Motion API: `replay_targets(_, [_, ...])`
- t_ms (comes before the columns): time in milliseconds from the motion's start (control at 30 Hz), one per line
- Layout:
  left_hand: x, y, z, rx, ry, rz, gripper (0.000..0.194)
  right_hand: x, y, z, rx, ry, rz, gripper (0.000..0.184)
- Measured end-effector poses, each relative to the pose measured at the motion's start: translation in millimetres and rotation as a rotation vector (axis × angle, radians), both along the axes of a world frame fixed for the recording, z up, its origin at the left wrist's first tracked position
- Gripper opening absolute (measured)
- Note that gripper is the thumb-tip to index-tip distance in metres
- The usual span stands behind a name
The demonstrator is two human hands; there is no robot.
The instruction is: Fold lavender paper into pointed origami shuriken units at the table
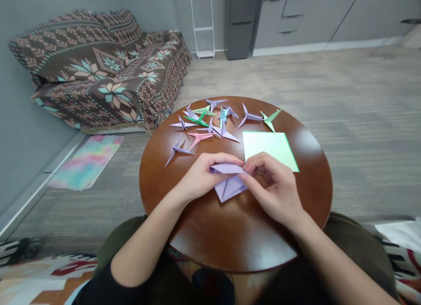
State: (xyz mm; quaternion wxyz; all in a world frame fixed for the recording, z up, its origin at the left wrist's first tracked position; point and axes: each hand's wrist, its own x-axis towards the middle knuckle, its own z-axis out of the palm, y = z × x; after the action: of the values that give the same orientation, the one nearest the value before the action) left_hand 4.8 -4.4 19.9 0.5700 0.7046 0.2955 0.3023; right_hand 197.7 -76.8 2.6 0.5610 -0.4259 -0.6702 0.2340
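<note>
A partly folded sheet of purple origami paper (230,188) is held just above the round table, with a flap lifted toward me and a pointed corner facing my body. My left hand (205,175) grips its left side, thumb below the raised flap and fingers behind it. On the right edge, the thumb and index finger of my right hand (274,184) pinch the paper. Right behind that hand lies a stack of light green paper (271,149). Folded paper cranes (200,138) in purple, green and pink are spread beyond my left hand.
The round brown wooden table (237,248) stands close against my legs. A sofa (115,81) under a patterned cover is at the far left, with a pastel mat (87,162) on the floor before it. Grey cabinets (305,19) line the back wall.
</note>
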Motion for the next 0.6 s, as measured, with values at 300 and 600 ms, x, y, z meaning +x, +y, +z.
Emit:
replay_targets(300, [-1.7,3.0,-5.7,-0.141,-0.059,0.225,0.051,15.4,10.6,-5.1,-0.012,0.066,0.203,0.029])
replay_targets(600, [0.7,1.6,-3.3,-0.311,0.003,0.155,0.048,23.5,16.7,-1.9,0.091,-0.172,0.115,0.035])
